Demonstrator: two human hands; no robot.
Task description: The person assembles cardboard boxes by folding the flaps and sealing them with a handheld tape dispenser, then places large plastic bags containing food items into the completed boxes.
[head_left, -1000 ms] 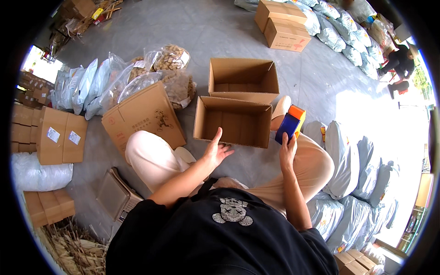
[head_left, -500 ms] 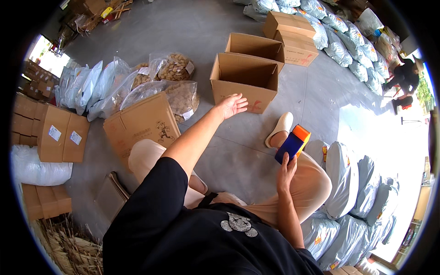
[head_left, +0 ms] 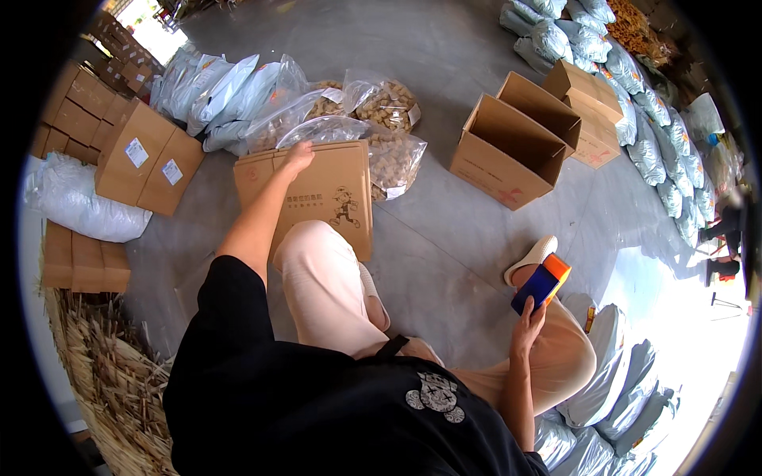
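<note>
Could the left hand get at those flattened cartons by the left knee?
Seemingly yes: the left hand is at the top edge of the flattened cartons, with nothing visible between. The bags of brown pieces lie beyond, out of the way.

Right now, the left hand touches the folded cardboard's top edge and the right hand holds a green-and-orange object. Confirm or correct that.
The object in the right hand is blue and orange, not green, as the head view shows. The rest stands.

Left hand [head_left: 298, 159] touches flattened cartons [head_left: 316, 208]; right hand [head_left: 529, 317] holds blue block [head_left: 536, 289].
</note>
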